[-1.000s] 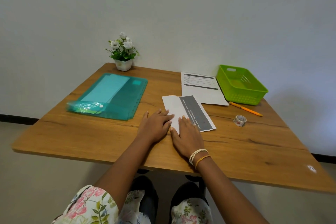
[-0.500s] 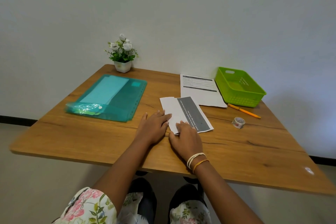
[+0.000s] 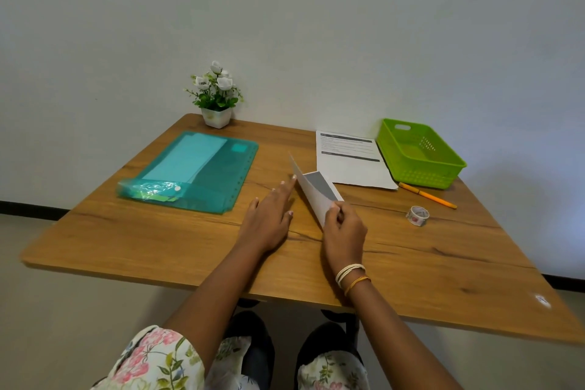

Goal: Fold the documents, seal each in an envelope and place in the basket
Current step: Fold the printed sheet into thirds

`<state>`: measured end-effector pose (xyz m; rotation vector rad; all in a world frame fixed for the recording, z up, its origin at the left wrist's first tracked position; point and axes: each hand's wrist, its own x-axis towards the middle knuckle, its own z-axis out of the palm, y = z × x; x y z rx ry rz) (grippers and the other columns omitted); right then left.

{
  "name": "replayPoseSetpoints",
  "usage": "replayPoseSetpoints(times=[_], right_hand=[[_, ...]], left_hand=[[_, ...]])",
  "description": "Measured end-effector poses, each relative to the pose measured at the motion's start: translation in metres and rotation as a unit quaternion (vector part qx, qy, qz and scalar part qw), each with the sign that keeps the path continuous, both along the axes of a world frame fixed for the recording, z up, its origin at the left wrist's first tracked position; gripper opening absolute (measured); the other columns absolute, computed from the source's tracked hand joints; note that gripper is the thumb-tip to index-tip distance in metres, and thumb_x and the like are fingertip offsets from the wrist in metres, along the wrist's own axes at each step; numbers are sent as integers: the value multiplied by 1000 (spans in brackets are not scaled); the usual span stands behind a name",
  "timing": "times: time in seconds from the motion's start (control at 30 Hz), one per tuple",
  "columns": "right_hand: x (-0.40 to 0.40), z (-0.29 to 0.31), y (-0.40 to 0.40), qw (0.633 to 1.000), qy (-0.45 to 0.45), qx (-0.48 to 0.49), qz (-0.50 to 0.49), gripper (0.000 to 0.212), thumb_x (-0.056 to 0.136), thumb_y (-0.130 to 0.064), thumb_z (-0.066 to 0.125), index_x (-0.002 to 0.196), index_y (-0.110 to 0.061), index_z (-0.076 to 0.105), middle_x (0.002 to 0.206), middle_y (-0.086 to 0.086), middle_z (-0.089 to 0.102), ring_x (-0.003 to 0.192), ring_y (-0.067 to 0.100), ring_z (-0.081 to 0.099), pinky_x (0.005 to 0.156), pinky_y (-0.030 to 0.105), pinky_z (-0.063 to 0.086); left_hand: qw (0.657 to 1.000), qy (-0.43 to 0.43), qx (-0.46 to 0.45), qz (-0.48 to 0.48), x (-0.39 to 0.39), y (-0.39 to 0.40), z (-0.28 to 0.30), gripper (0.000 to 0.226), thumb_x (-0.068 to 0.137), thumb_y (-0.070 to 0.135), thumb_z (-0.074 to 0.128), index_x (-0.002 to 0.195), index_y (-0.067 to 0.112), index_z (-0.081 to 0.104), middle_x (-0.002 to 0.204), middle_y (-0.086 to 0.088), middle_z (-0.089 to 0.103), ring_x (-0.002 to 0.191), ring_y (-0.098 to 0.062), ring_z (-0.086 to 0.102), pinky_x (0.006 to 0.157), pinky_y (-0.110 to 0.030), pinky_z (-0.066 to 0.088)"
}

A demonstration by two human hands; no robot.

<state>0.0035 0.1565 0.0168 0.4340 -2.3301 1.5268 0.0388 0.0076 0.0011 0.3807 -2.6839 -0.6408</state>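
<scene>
Pinching the folded paper (image 3: pixel 316 196) at its near end, the right hand (image 3: pixel 343 231) tilts it up; left hand (image 3: pixel 269 218) fingers lie straight beside it, seemingly touching. Uneven pressure could skew the crease.

Floral sleeve (image 3: pixel 152 358), wrist bangles (image 3: pixel 350 275)

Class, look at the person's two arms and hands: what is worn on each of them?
The right hand has three bangles at its wrist: two pale cream bands and a thin orange one behind them. The left hand and its wrist are bare, with no ring or watch visible. A white floral sleeve with pink flowers and green leaves covers the left upper arm. Both forearms are uncovered.
</scene>
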Motion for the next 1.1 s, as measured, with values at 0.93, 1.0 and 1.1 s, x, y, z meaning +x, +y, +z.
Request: replayPoseSetpoints(times=[0.93,1.0,1.1], right_hand=[[-92,-2,4,919,13,391,-44,25,92,-14,47,108,-16,66,110,11,61,102,28,55,81,34,47],[-82,-5,-1,913,36,398,-86,26,90,-16,48,113,-15,62,115,10,56,105,26,52,87,36,44],[-64,-9,-17,920,91,381,-17,34,93,-19,45,125,-13,52,129,10,53,118,25,49,100,35,39]], left_hand=[[985,-124,-114,-30,-3,-4,-6,51,102,45,22,152,39,16,161,8,13,149,-13,8,119,-48,9],[985,-117,-123,-25,-4,-2,-6,51,102,45,23,152,39,18,161,8,16,148,-14,12,117,-46,13],[984,-98,-148,-10,-4,0,-5,48,102,44,25,150,39,26,159,7,24,145,-15,21,110,-44,22]])
